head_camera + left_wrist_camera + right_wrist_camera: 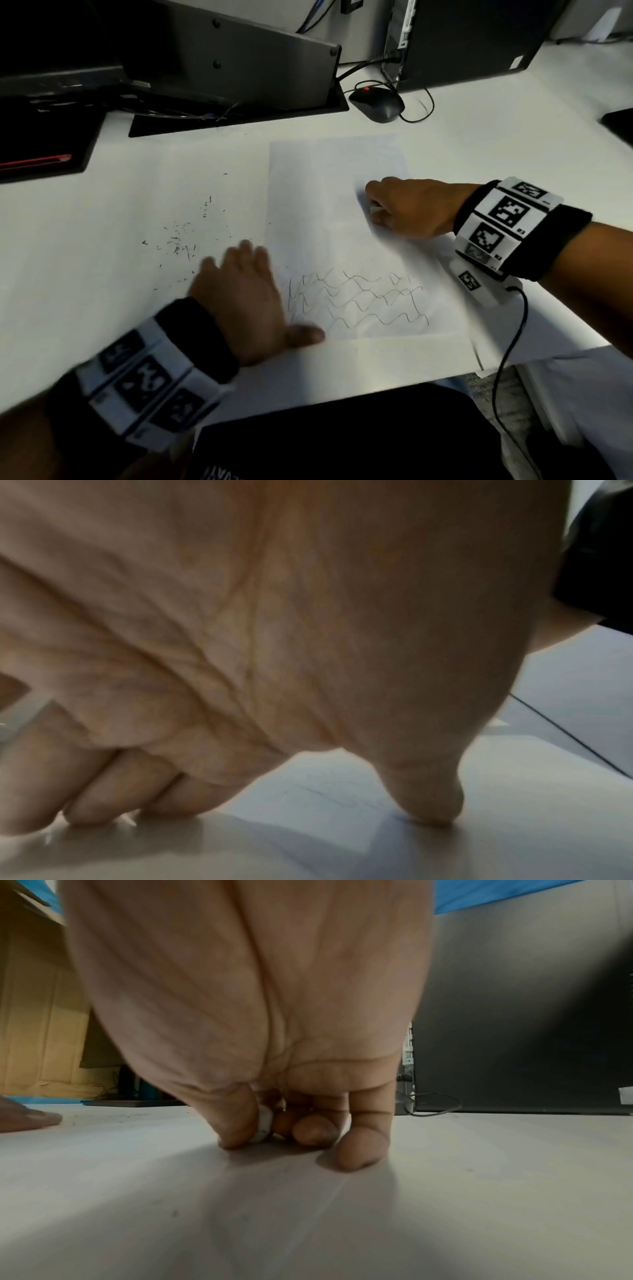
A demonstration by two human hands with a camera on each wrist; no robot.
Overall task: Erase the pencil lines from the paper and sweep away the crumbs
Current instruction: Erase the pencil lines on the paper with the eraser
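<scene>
Right hand (pixel 407 209) pinches a mostly hidden white eraser (pixel 263 1127) on paper (pixel 342 192); blurred left hand (pixel 246 294) lies flat.

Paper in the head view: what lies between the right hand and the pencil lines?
Only bare paper: nothing lies between the right hand and the pencil lines, as the head view shows.

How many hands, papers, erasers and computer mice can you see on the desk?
Hands: 2, the left hand flat at the paper's edge, the right hand pinching the eraser
Papers: 1, the paper
Erasers: 1, the eraser
Computer mice: 1, the mouse
Total: 5
</scene>
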